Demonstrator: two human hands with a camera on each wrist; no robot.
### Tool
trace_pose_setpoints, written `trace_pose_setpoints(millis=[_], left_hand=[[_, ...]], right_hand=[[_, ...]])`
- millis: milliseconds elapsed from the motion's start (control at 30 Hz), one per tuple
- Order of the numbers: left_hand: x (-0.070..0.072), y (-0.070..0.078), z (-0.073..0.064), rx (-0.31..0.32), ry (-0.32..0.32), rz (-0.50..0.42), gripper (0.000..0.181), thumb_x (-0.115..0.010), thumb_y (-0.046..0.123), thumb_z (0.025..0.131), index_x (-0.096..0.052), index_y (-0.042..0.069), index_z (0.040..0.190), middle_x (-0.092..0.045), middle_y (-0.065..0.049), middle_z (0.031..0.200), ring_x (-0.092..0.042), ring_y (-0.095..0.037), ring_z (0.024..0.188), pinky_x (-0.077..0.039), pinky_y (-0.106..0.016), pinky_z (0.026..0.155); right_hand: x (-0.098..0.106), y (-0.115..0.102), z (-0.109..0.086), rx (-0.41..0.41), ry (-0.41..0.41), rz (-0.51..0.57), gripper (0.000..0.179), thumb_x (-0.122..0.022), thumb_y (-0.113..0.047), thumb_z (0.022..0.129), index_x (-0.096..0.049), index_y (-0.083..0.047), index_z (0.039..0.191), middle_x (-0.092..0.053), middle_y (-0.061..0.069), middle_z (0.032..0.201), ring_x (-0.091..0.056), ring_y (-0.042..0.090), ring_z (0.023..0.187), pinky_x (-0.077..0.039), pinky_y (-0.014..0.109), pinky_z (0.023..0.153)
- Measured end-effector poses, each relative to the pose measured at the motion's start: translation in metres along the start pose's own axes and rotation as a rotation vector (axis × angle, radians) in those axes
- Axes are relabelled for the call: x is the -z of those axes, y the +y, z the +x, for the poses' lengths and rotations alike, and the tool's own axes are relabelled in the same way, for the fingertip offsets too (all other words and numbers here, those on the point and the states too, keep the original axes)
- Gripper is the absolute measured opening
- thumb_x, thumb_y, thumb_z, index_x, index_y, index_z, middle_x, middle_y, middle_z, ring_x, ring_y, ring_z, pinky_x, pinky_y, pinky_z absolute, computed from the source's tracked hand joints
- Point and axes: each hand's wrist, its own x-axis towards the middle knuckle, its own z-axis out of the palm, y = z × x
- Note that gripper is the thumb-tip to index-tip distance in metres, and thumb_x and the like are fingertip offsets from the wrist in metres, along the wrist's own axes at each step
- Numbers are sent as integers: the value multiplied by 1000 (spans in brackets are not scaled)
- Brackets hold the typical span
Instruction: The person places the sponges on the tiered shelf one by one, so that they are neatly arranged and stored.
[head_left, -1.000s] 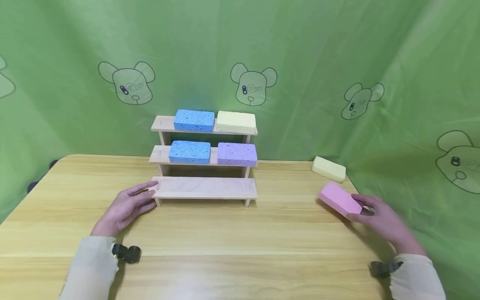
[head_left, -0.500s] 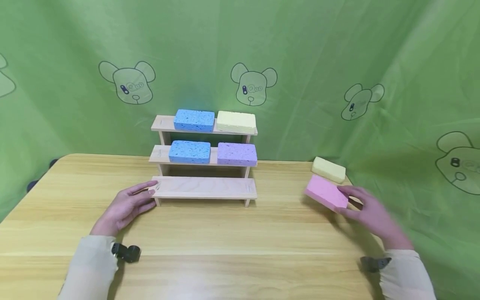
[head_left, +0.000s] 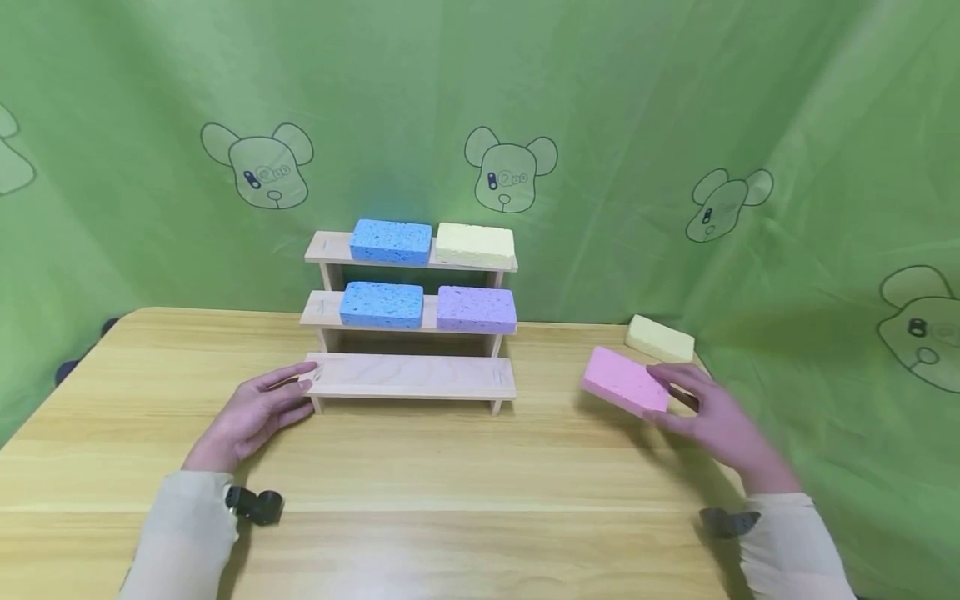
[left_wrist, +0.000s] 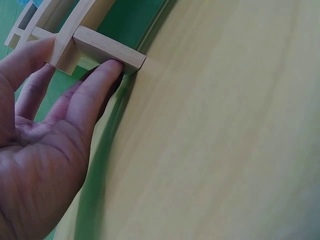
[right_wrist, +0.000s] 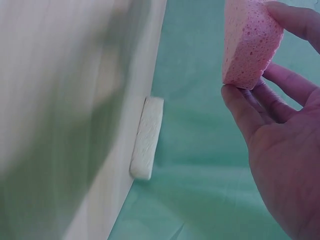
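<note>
A three-tier wooden display shelf (head_left: 408, 375) stands at the back of the table. My left hand (head_left: 251, 412) holds the left end of its lowest tier, thumb at the board and fingers (left_wrist: 92, 92) against the leg. At the right, my right hand (head_left: 716, 417) grips a pink sponge (head_left: 624, 382) by one end, thumb on one side and fingers on the other. The sponge is raised over the table, its shadow below. Behind it lies a pale yellow sponge (head_left: 660, 337), also in the right wrist view.
On the top tier sit a blue sponge (head_left: 391, 242) and a pale yellow sponge (head_left: 475, 244). The middle tier holds another blue sponge (head_left: 382, 304) and a purple sponge (head_left: 476, 309). A green curtain (head_left: 600, 167) hangs behind the wooden table (head_left: 450, 475) and along its right side.
My right hand has carried the pink sponge leftward, toward the shelf and away from the table's right edge. The left hand has stayed at the shelf's end.
</note>
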Motion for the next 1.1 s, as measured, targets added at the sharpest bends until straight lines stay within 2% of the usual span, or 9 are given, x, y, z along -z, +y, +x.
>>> trace_pose_setpoints(millis=[267, 567, 800, 967, 1100], left_hand=[[0, 1, 0, 4, -3, -4, 45, -64, 3, 94, -53, 2, 138, -56, -5, 125, -64, -22, 107, -48, -38, 101], [0, 1, 0, 6, 0, 0, 47, -64, 3, 94, -52, 3, 139, -57, -5, 123, -64, -22, 108, -48, -38, 101], [0, 0, 0, 5, -1, 8, 49, -63, 3, 95, -49, 1, 141, -57, -5, 123, -63, -21, 108, -49, -38, 101], [0, 1, 0, 5, -3, 9, 49, -63, 4, 95, -48, 1, 142, -58, -5, 123, -63, -22, 108, -48, -39, 101], [0, 1, 0, 11, -1, -2, 45, -63, 3, 95, -53, 4, 138, -62, -4, 120, -64, -22, 108, -48, -39, 101]], right_hand=[[-10, -20, 5, 9, -24, 13, 62, -81, -15, 82, -54, 5, 134, -48, 18, 135, -45, 45, 126, -33, 3, 99], [-21, -30, 13, 74, -36, 17, 61, -82, -12, 81, -56, 2, 134, -50, 14, 134, -49, 40, 123, -35, 8, 103], [-30, -38, 19, 88, -39, 17, 62, -83, -15, 81, -56, 0, 135, -50, 9, 135, -49, 35, 125, -34, 9, 103], [-36, -42, 24, 101, -40, 48, 61, -83, -14, 81, -57, -1, 135, -51, 7, 135, -49, 32, 126, -34, 10, 104], [-42, -44, 28, 116, -61, 83, 60, -82, -14, 81, -57, -2, 135, -51, 7, 136, -48, 31, 127, -34, 12, 106]])
